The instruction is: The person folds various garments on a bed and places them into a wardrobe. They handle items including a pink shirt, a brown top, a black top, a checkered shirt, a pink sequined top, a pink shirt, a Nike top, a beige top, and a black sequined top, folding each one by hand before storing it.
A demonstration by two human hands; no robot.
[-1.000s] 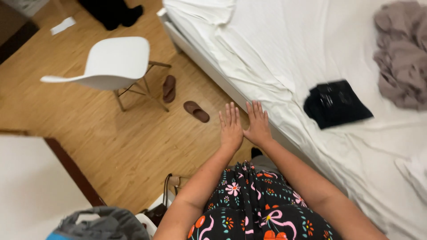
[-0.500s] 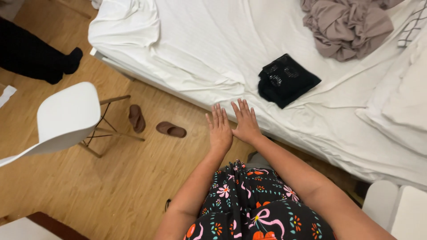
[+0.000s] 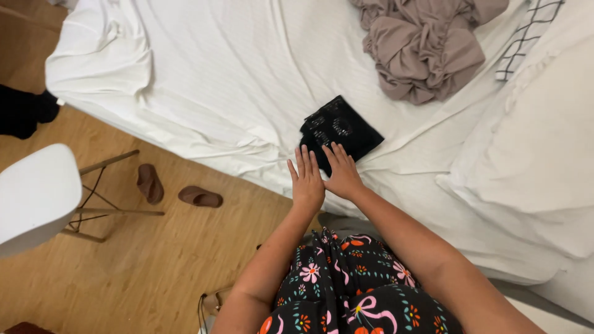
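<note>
White chair [image 3: 34, 195] cut off at left edge, dark shape [image 3: 25, 111] at left perhaps someone's feet, checked cloth [image 3: 529, 37] cropped at top, folded black garment [image 3: 340, 131] partly under 2 hands' fingertips.

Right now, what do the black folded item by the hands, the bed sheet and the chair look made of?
Black folded item: seems soft fabric, dark with a faint sheen or pattern; exact cloth unclear.
Bed sheet: white woven cloth, matte, creased and rumpled.
Chair: smooth white moulded shell, probably plastic, on thin wooden and wire legs.
Both the left hand and the right hand lie flat, fingers extended.
</note>
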